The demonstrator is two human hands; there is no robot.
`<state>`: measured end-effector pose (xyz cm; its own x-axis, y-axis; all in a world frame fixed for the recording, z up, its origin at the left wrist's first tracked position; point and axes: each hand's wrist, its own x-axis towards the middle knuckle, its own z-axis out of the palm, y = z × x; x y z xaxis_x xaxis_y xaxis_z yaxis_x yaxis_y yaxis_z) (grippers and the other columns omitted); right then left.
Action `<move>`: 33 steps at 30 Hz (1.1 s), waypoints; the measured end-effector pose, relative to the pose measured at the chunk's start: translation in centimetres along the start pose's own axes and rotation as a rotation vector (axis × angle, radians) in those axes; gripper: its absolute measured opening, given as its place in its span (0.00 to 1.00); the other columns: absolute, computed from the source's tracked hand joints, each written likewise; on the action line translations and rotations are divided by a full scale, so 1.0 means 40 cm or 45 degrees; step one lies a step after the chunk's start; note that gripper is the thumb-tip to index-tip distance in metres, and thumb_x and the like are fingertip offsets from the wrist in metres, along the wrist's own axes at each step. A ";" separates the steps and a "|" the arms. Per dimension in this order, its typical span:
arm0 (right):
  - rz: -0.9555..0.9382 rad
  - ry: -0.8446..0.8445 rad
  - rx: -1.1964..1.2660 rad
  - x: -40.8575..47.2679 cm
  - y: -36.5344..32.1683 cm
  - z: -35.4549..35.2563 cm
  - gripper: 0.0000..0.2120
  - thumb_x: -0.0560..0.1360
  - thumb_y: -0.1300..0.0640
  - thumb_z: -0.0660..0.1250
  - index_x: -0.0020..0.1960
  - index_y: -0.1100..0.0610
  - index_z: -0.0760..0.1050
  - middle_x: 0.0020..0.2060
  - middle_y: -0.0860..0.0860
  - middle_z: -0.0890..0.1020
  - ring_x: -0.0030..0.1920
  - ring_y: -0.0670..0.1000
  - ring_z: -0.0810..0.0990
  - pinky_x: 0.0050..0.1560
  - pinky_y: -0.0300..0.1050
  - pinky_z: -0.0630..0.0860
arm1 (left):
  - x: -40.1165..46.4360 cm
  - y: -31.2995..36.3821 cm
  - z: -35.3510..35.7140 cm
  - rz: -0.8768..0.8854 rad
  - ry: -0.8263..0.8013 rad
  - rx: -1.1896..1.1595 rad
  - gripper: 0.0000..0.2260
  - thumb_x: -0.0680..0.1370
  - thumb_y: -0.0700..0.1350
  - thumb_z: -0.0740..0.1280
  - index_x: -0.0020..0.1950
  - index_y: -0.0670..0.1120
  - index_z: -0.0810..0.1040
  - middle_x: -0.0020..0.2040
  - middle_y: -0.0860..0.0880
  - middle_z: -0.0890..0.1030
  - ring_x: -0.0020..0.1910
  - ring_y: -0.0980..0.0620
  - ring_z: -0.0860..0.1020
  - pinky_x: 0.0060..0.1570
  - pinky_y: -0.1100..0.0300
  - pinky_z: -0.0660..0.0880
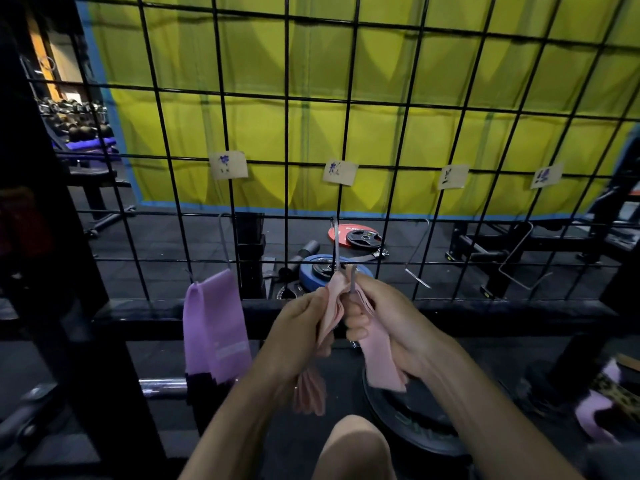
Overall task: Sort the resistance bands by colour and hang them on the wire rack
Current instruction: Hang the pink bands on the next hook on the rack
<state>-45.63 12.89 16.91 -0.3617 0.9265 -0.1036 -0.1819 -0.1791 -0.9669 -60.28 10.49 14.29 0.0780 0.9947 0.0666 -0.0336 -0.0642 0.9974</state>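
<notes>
A black wire rack [287, 133] fills the view, with paper labels [228, 165] clipped along one row and metal hooks below them. Purple bands [216, 327] hang from the leftmost hook [224, 244]. At the second hook [335, 247], both hands hold pink bands [379, 362]. My left hand [301, 323] pinches one bunch of pink band that hangs down past the wrist. My right hand [384, 317] grips the hook's lower end together with another pink band. Two hooks [420, 258] further right carry nothing.
Behind the rack lie weight plates [360, 237] on the dark floor, with a yellow curtain [381, 98] at the back. A black plate [415, 417] lies under my right arm. More purple cloth [595, 407] sits at the lower right. A black frame bar [173, 317] runs below the rack.
</notes>
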 end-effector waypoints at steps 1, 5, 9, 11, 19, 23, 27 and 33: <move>0.003 0.011 0.041 -0.002 0.007 0.002 0.20 0.82 0.46 0.62 0.33 0.51 0.75 0.28 0.48 0.66 0.28 0.45 0.60 0.33 0.42 0.54 | -0.002 -0.006 0.005 -0.019 0.009 -0.088 0.18 0.85 0.51 0.57 0.39 0.46 0.76 0.30 0.47 0.70 0.26 0.53 0.67 0.28 0.60 0.64; 0.007 0.057 0.099 -0.010 0.013 0.001 0.19 0.81 0.42 0.62 0.37 0.53 0.70 0.29 0.48 0.65 0.28 0.46 0.59 0.31 0.41 0.56 | 0.003 0.000 0.002 -0.004 -0.063 -0.135 0.23 0.86 0.50 0.57 0.34 0.52 0.81 0.29 0.48 0.70 0.27 0.53 0.65 0.28 0.59 0.63; 0.006 0.112 -0.041 -0.014 0.029 0.018 0.23 0.82 0.38 0.57 0.37 0.54 0.71 0.28 0.48 0.65 0.27 0.45 0.59 0.29 0.39 0.56 | 0.007 0.000 -0.017 0.009 -0.088 -0.045 0.18 0.86 0.51 0.56 0.42 0.46 0.79 0.30 0.51 0.71 0.28 0.54 0.66 0.31 0.59 0.64; 0.006 0.114 -0.057 -0.014 0.034 0.024 0.26 0.81 0.36 0.55 0.42 0.58 0.71 0.27 0.48 0.65 0.26 0.45 0.59 0.27 0.38 0.57 | -0.003 -0.011 -0.025 0.053 -0.083 0.034 0.17 0.86 0.51 0.56 0.45 0.45 0.79 0.31 0.52 0.73 0.30 0.55 0.69 0.35 0.58 0.67; -0.058 0.031 0.021 -0.053 0.104 -0.002 0.25 0.82 0.39 0.57 0.47 0.60 0.78 0.32 0.52 0.70 0.29 0.48 0.66 0.34 0.44 0.63 | -0.065 -0.076 -0.034 0.199 -0.058 0.114 0.18 0.86 0.49 0.53 0.51 0.38 0.77 0.32 0.52 0.73 0.32 0.53 0.69 0.36 0.60 0.68; -0.014 -0.016 0.251 -0.076 0.138 -0.031 0.17 0.82 0.55 0.57 0.65 0.60 0.78 0.35 0.54 0.74 0.31 0.50 0.69 0.35 0.45 0.65 | -0.075 -0.133 -0.037 0.065 -0.093 -0.011 0.18 0.85 0.54 0.56 0.51 0.43 0.79 0.33 0.49 0.73 0.33 0.50 0.70 0.37 0.55 0.67; 0.119 -0.057 0.531 -0.097 0.168 -0.044 0.14 0.76 0.62 0.60 0.60 0.60 0.76 0.34 0.51 0.70 0.29 0.47 0.65 0.34 0.43 0.61 | -0.084 -0.162 -0.024 0.004 -0.097 -0.208 0.21 0.80 0.58 0.61 0.49 0.40 0.80 0.32 0.47 0.75 0.31 0.51 0.71 0.38 0.54 0.68; 0.203 -0.040 0.792 -0.097 0.249 -0.030 0.10 0.77 0.63 0.57 0.54 0.58 0.75 0.32 0.50 0.71 0.27 0.45 0.65 0.31 0.40 0.59 | -0.101 -0.180 -0.018 0.012 -0.020 -0.361 0.15 0.79 0.52 0.62 0.43 0.40 0.78 0.33 0.42 0.72 0.31 0.48 0.69 0.33 0.56 0.68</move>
<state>-44.93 7.93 7.41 -0.4530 0.8642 -0.2191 -0.6168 -0.4812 -0.6229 -61.09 7.00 6.82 0.0919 0.9927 0.0786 -0.3113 -0.0464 0.9492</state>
